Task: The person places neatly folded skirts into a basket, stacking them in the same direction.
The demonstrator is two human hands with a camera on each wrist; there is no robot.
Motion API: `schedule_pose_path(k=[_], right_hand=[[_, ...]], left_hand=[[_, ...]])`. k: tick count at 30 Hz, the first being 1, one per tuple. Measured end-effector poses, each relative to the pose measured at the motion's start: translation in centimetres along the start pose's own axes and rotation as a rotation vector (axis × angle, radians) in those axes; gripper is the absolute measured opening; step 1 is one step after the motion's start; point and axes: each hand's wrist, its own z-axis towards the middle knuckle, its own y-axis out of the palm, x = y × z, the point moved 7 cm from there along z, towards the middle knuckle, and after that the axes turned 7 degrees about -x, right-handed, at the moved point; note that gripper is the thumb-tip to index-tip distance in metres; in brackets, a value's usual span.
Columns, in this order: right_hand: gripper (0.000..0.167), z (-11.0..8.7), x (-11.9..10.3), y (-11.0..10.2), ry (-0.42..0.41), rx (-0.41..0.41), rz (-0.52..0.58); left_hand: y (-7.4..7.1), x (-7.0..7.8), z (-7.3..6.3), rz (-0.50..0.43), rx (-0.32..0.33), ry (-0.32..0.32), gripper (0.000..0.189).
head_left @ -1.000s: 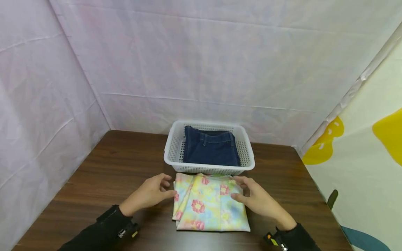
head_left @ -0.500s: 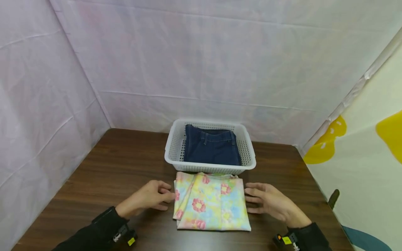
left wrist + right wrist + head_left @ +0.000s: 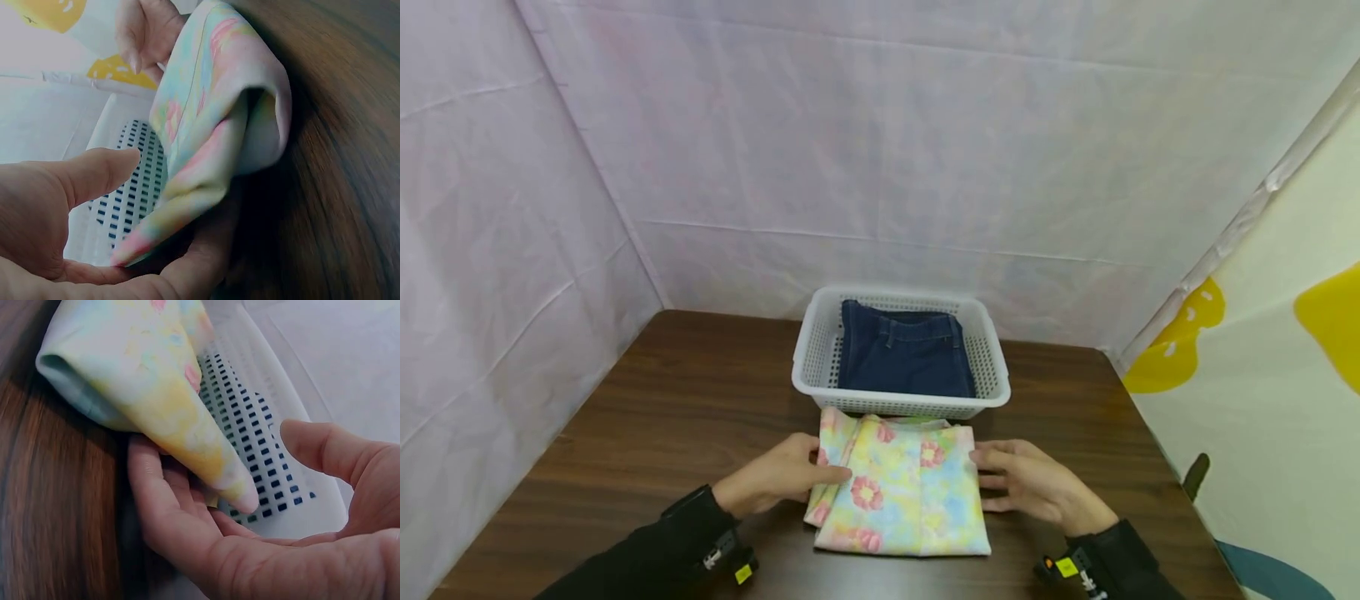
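A folded floral cloth (image 3: 895,492), pastel with pink flowers, lies on the table in front of the white basket. My left hand (image 3: 786,475) is at its left edge. In the left wrist view the fingers (image 3: 203,250) reach beneath the cloth (image 3: 206,125), and the thumb is held apart from it. At the opposite edge, my right hand (image 3: 1033,482) has its fingers (image 3: 156,481) tucked under the cloth (image 3: 144,381), with the thumb raised away. The fingertips of both hands are hidden below the fabric.
The white perforated basket (image 3: 901,402) stands at the back of the brown wooden table (image 3: 715,375), holding folded dark blue jeans (image 3: 910,358). White curtains (image 3: 880,150) hang behind and to the left; a patterned one (image 3: 1262,417) is at the right.
My right hand has moved off the cloth's top to its right edge. My left hand has shifted right, its fingers going under the left edge. The cloth has slid slightly left.
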Motion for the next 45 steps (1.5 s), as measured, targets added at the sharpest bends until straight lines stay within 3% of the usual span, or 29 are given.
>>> schedule_pose_path(k=[5, 11, 19, 27, 45], right_hand=[[0.078, 1.3, 0.2, 1.3, -0.004, -0.037, 0.012], [0.06, 2.6, 0.4, 2.8, -0.038, -0.087, 0.065], [0.062, 3.5, 0.8, 3.8, -0.097, -0.115, 0.152], [0.062, 2.4, 0.1, 3.7, -0.13, -0.095, 0.116], [0.056, -0.8, -3.1, 3.7, -0.17, -0.056, 0.049]], left_hand=[[1.0, 0.0, 1.0, -0.069, -0.073, 0.068, 0.044], [1.6, 0.0, 1.8, -0.11, -0.073, 0.076, 0.045], [2.2, 0.1, 2.6, -0.14, -0.097, 0.082, 0.044], [2.4, 0.8, 2.5, -0.126, -0.072, 0.082, 0.041], [2.3, 4.3, 0.7, -0.109, -0.102, 0.134, 0.042]])
